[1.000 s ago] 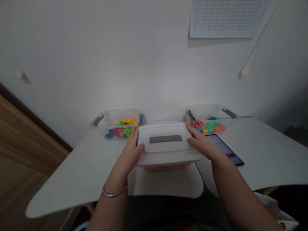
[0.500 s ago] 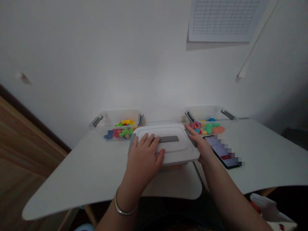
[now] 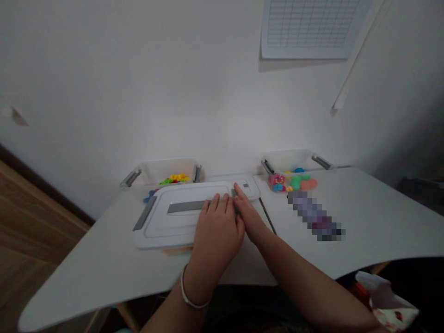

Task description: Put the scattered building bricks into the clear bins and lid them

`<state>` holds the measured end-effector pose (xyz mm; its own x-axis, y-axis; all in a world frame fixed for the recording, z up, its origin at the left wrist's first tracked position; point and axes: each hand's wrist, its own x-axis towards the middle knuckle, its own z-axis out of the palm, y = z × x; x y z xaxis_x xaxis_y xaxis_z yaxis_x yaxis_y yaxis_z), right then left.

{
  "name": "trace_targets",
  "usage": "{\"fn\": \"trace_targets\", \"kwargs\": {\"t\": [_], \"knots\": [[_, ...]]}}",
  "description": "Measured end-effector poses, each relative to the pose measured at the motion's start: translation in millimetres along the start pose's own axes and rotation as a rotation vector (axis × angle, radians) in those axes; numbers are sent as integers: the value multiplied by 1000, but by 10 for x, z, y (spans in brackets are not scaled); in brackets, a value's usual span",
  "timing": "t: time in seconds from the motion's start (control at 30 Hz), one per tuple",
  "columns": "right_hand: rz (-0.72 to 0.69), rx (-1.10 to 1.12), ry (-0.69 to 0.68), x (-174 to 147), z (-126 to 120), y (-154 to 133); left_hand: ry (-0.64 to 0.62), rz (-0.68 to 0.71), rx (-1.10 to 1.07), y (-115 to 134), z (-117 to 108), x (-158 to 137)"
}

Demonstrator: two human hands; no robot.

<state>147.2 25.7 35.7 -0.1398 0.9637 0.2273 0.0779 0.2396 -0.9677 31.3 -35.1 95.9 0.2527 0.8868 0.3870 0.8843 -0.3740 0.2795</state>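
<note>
A lidded storage box [image 3: 161,231] with a white lid and grey latches sits in front of me on the white table. My left hand [image 3: 219,222], a bangle on its wrist, lies over the right part of the lid with its fingers stretched out. Against the box's right end, at the grey latch there, is my right hand [image 3: 251,217]; its thumb side shows and the other fingers are mostly hidden. The hands touch or nearly touch. Most of the box body is hidden under the lid.
Behind stand two clear bins: the left bin [image 3: 166,166] with yellow, green and blue toys, the right bin [image 3: 291,159] with colourful pieces. Between them lies another white lid [image 3: 255,187]. A partly blurred phone [image 3: 312,215] rests on the right; a seam [image 3: 268,215] crosses the table [image 3: 367,217].
The lidded box has shifted left across the table, and my right hand has moved left with its right end. My left hand now lies nearer that end. The lid behind shows more.
</note>
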Motion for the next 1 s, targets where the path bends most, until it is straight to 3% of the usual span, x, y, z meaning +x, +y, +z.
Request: {"fn": "trace_targets", "kwargs": {"t": [0.13,0.27,0.33,0.43,0.53,0.63,0.87,1.0], "knots": [[-55,5,-97,41,121,17,32,-30,72,-92,-26,-22],[-117,-28,-130,106,-3,41,46,-43,90,-208,-70,-68],[-178,-164,-68,160,-157,79,50,-56,89,-258,-100,-92],[-272,-602,83,252,-446,168,66,-89,87,-321,-148,-116],[-194,-978,61,314,-669,273,76,-115,73,-361,-184,-123],[-140,-1175,-53,335,-727,366,69,-108,68,-374,-196,-118],[-174,-1332,-97,379,-594,449,77,-90,115,-374,-178,-122],[-137,-1336,-49,364,-599,363,94,-60,203,-373,-177,-147]]}}
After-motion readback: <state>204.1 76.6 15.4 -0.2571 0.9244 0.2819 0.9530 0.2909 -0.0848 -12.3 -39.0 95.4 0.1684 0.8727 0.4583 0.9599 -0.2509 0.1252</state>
